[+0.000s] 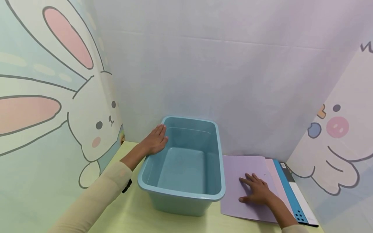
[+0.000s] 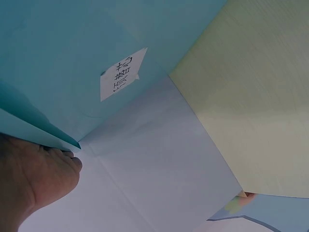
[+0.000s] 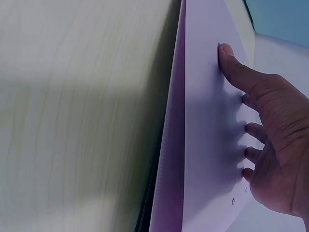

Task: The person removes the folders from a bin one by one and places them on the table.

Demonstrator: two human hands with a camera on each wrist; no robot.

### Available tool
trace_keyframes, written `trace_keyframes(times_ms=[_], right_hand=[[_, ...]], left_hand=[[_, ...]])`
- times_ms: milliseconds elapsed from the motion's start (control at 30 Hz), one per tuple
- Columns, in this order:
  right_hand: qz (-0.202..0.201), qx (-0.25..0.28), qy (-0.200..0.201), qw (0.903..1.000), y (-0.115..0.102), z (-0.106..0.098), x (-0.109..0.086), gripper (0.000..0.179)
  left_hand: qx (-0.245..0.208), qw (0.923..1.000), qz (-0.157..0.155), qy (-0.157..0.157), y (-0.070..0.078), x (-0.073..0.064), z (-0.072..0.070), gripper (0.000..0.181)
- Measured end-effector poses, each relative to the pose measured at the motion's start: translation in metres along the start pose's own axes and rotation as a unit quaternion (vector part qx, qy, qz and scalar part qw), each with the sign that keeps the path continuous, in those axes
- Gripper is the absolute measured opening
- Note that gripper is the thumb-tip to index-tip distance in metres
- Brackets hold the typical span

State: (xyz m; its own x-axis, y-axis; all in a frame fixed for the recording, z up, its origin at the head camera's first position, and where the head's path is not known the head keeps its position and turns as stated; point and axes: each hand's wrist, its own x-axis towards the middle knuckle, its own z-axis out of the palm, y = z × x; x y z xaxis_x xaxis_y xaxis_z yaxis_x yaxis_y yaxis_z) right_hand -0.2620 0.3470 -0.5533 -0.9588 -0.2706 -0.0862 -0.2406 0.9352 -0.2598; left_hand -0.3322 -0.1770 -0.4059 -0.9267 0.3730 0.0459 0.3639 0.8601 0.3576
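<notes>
A pale yellow-green counter [image 1: 128, 210] with a faint wood grain sits in a corner closed in by soft paper backdrops: a plain lilac wall [image 1: 233, 81] behind, a cartoon rabbit panel [image 1: 58, 97] on the left, and a winged cartoon figure [image 1: 335, 136] on the right. A blue bin [image 1: 182, 168] stands on the counter near the back wall, open side up. The left hand [image 1: 155, 139] lies with straight fingers on the bin's far left rim. Just right of the bin, touching its base, a lilac folder [image 1: 242, 171] tops a flat stack [image 1: 294, 191] of pink, blue, white and black sheets. The right hand [image 1: 256, 191] rests spread and flat on the folder, fingertips pressing down.
</notes>
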Motion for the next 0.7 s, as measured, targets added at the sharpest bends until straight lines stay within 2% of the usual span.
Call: trace_keyframes(times_ms=[233,567,700], right_hand=[[0.004,0.01,0.001,0.9999,0.0083,0.0003,-0.0033,0.102],[0.008,0.009,0.011,0.9999,0.0076,0.0036,-0.0049,0.101],[0.008,0.006,0.009,0.9999,0.0064,0.0009,-0.0064,0.101]], left_hand=[[0.003,1.0,0.005,0.001,-0.0001,0.0014,0.0008,0.071],[-0.005,1.0,0.008,-0.001,-0.0016,0.0033,0.0034,0.071],[-0.016,0.9997,0.01,0.014,-0.0011,0.0025,0.0036,0.071]])
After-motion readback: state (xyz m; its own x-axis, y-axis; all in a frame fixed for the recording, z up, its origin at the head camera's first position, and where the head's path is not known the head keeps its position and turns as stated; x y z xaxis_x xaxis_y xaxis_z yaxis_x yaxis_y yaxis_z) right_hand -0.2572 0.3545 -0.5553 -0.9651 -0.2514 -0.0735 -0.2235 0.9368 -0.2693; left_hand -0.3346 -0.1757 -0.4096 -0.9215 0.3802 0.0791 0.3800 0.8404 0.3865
